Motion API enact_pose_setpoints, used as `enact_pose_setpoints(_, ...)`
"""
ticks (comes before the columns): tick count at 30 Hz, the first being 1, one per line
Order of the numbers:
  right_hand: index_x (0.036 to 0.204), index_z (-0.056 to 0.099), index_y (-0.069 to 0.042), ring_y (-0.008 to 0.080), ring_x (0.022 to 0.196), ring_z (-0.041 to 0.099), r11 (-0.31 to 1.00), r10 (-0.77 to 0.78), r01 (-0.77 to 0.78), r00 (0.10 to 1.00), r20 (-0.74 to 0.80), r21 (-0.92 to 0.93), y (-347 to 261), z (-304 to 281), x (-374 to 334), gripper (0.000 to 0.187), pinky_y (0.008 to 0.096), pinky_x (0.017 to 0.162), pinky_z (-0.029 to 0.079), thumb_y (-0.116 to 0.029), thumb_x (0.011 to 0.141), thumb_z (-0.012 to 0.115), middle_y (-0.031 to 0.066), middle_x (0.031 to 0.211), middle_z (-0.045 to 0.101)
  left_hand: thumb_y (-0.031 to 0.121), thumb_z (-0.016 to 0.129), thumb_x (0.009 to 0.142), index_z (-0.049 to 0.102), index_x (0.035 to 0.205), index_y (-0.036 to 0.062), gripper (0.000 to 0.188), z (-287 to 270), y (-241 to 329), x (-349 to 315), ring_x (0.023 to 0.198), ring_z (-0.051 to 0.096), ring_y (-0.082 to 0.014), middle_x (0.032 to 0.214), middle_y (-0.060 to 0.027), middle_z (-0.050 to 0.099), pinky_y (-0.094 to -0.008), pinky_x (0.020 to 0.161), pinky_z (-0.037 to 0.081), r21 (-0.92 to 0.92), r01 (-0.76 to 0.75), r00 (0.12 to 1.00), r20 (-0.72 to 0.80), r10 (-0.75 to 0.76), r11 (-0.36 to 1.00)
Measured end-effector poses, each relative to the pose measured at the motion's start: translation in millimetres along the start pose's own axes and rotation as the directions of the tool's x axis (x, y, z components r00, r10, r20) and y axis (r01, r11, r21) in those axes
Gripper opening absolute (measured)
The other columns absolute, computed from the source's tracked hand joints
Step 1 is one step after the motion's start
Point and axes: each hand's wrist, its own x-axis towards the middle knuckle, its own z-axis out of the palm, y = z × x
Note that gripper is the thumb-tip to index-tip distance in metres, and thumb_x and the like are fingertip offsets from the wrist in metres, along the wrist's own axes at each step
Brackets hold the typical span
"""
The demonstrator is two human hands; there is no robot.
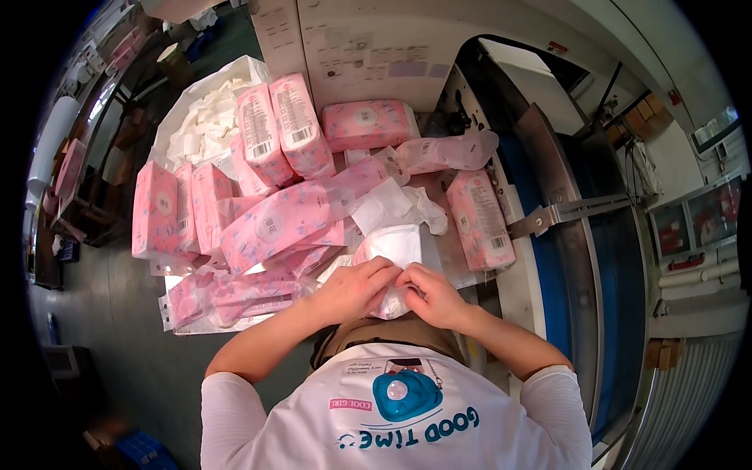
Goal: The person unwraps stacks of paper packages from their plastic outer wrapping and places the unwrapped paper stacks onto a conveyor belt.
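Close to my body, a white tissue pack [397,244] in thin plastic film, with some pink at its left side, stands between my hands. My left hand [356,290] is closed, its fingers pinching the film at the pack's near end. Beside it, almost touching, my right hand [432,298] is closed too, thumb and fingers bent on the same film. Just beyond the pack lies crumpled white film or tissue [392,205]. A long pink printed tissue wrapper [282,223] stretches diagonally to the left of it.
Pink tissue packs [301,125] stand at the back, more [157,207] at the left. A white bag [200,125] holds loose white pieces. One pink pack [479,223] lies at the right, beside a metal bracket [560,213] and a machine with a blue belt [552,274].
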Motion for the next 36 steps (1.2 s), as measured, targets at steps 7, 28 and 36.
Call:
enact_pose_setpoints(7,0.102,0.052,-0.003,0.024,0.071,0.056,0.996,0.028,-0.025,0.999,0.024,-0.087,-12.3,-2.8,1.1,0.024,0.0347,0.063,0.046,-0.007,0.079,0.057,0.0109,0.089,0.054,0.017,0.064,0.076,0.052,0.088,0.0064,0.02,-2.1,-4.0,-2.1,0.067,0.059,-0.0231,0.085,-0.0062,0.052,-0.0336,0.053,0.05,0.135,-0.101,0.989,0.121,0.085,0.986)
enact_pose_setpoints(28,0.109,0.056,-0.005,0.0189,0.086,0.057,0.954,0.157,-0.099,0.969,-0.191,0.284,40.6,-13.1,-36.6,0.023,0.0312,0.074,0.048,-0.016,0.089,0.057,0.0063,0.1,0.056,0.0,0.064,0.075,0.05,0.085,0.002,0.017,-1.6,-16.7,-33.2,0.078,0.056,-0.0303,0.085,-0.0123,0.055,-0.0369,0.067,0.046,-0.162,-0.098,0.978,-0.2,0.065,0.982)
enact_pose_setpoints(36,0.108,0.054,-0.009,0.0195,0.083,0.056,-0.016,0.836,-0.06,0.546,0.046,0.998,153.6,37.3,-25.7,0.025,0.0386,0.072,0.052,-0.028,0.095,0.045,0.0054,0.09,0.057,0.004,0.058,0.08,0.049,0.09,-0.001,0.014,127.9,-26.4,74.2,0.088,0.052,-0.0389,0.09,-0.0171,0.052,-0.0402,0.076,0.044,-0.302,0.109,0.977,-0.145,-0.159,0.947)
